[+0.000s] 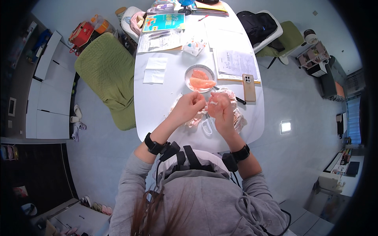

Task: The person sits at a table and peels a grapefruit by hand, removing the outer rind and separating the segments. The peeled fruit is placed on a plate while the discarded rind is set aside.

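Note:
My right hand grips a peeled pink pomelo piece with white membrane still on it. At its left edge, the thumb and forefinger of my left hand pinch a small pale bit of membrane; the fingertips partly hide it. Just beyond both hands, a plate with a striped rim holds peeled pomelo segments. Pinkish-white peel scraps lie beneath and beside my hands. White-handled scissors rest between my wrists. A knife's black handle sticks out to the right of the peel.
Right of the plate lie a gold phone and stacked papers. An unfolded white tissue is on the left. Farther back are a tissue pack and a teal book. A green-covered chair stands left of the table.

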The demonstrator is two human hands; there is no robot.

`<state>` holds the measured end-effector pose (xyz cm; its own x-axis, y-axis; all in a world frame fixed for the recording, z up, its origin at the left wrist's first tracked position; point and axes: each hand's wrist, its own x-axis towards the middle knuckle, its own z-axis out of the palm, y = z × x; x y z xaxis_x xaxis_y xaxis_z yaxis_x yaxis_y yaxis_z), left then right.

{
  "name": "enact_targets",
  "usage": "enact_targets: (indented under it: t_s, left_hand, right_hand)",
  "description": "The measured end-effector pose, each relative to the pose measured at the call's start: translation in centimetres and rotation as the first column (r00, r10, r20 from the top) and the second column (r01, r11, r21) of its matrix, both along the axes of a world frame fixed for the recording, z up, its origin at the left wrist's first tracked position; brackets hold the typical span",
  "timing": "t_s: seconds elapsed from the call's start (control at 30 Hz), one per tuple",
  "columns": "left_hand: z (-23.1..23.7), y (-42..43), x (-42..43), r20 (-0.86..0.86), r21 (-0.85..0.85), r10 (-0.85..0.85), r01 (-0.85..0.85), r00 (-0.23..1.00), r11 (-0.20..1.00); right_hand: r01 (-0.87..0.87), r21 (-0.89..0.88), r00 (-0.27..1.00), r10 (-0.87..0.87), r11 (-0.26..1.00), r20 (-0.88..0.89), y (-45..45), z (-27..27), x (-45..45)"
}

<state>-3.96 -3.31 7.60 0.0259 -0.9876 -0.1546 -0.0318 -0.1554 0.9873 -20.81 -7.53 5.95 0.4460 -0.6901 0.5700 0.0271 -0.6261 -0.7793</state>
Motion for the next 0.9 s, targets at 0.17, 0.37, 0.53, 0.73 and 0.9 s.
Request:
enact_targets:
  t_s: [0.17, 0.37, 0.53, 0.73, 0.9]
  left_hand:
    - [0.5, 1.0, -0.1, 0.276, -0.061, 0.128, -0.116, 0.953, 0.991]
    - [1.3, 1.0, 0.4, 0.515, -0.390, 0.239, -0.024, 0.823, 0.920]
    - [2.1, 1.2, 0.5, 0.591, -0.547, 0.298, 0.102, 0.749, 0.831]
    - [2.6, 1.3, 0.1, 0.624, -0.601, 0.303, 0.194, 0.721, 0.776]
    - [2.4, 1.1, 0.1, 0.764, -0.536, 0.275, 0.339, 0.583, 0.773]
  right_hand:
    - [-0.358, 0.583, 0.888, 0.072, 0.730, 0.455, 0.2, 0.4, 0.3]
    - [-0.496, 0.742, 0.863, 0.162, 0.451, 0.479, -1.0, 1.4, -1.0]
    - [-0.332, 0.781, 0.940, 0.113, 0.530, 0.323, -0.6, 0.6, -0.9]
    - [-0.192, 0.783, 0.981, 0.119, 0.591, 0.150, 0.1, 0.7, -1.0]
    - [-0.134, 0.717, 0.990, 0.126, 0.684, 0.064, 0.7, 0.7, -0.3]
